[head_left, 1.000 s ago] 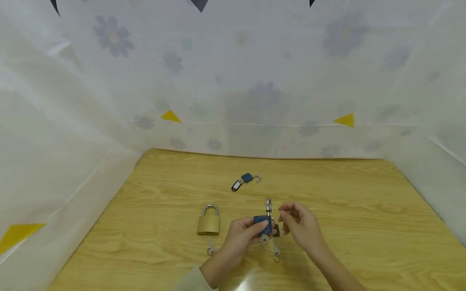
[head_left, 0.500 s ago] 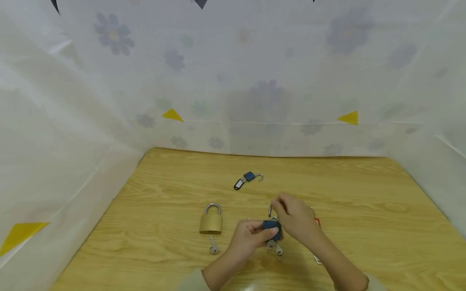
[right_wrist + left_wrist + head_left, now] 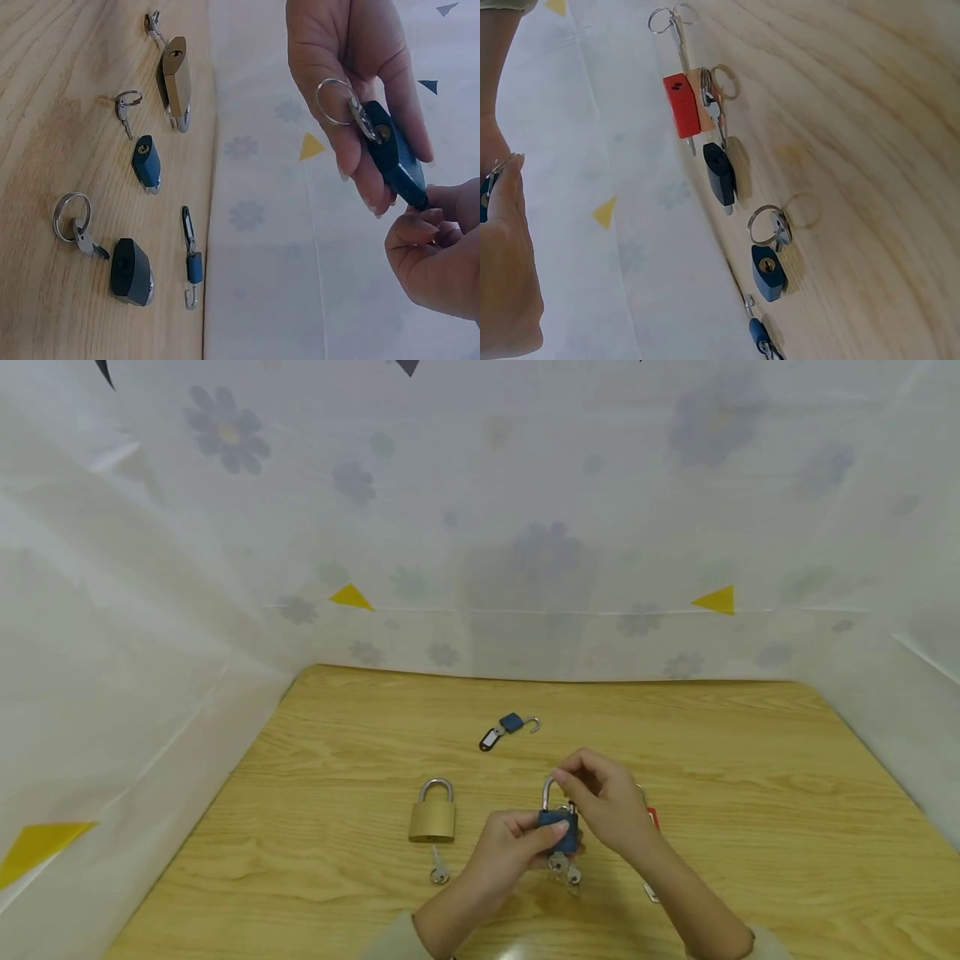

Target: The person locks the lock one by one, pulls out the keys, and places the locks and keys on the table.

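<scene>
Right of the brass padlock (image 3: 432, 821), we find a blue padlock (image 3: 397, 159): the left hand (image 3: 498, 852) has fingers clamped on it, the right hand (image 3: 611, 806) pinches its metal loop (image 3: 546, 797). We judge a sideways pull could twist it loose.

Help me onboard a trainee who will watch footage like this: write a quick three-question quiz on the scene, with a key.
1. Multiple choice: which hand grips the body of the raised blue padlock? A) left B) right C) neither
2. True or false: in the head view, the brass padlock is left of the raised one.
3. Fill in: in the head view, the rearmost padlock is ____ (open or locked).

Key: 1. A, the left hand; 2. True; 3. open.
</scene>
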The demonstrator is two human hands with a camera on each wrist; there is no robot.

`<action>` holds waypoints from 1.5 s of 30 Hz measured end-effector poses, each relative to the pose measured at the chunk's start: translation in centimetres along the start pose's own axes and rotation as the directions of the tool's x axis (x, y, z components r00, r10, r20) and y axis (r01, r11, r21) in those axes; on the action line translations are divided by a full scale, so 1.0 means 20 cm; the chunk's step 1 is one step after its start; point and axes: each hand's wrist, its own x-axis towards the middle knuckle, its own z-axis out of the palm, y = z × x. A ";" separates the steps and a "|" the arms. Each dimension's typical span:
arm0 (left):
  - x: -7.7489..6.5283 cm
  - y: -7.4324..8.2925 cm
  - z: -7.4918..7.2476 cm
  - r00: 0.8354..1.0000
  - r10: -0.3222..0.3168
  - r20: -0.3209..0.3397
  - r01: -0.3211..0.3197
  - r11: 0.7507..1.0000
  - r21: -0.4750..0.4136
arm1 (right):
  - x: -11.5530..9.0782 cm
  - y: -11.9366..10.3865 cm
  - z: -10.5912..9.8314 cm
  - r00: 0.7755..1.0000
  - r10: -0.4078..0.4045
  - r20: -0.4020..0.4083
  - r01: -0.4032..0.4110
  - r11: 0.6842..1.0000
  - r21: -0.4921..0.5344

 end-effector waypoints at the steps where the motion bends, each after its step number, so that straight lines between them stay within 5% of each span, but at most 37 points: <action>1: 0.00 0.00 0.00 1.000 0.003 0.001 -0.003 1.000 -0.002 | 0.00 0.01 0.00 1.000 -0.019 0.000 0.019 0.999 0.025; 13: -0.03 0.04 0.03 0.999 0.037 -0.013 -0.037 0.999 0.002 | -0.02 0.04 0.02 0.980 -0.182 -0.075 0.195 0.955 0.223; 20: -0.03 0.05 0.06 0.997 0.076 -0.014 -0.077 0.997 -0.024 | -0.03 0.05 0.04 0.986 -0.141 -0.087 0.159 0.950 0.268; 32: -0.04 0.05 0.09 0.996 0.068 -0.060 -0.072 0.995 -0.062 | -0.06 0.08 0.06 0.984 -0.179 -0.014 0.168 0.889 0.426; 45: -0.05 0.04 0.08 0.997 0.041 -0.072 -0.046 0.996 -0.076 | -0.08 0.10 0.07 0.991 -0.136 0.014 0.116 0.889 0.442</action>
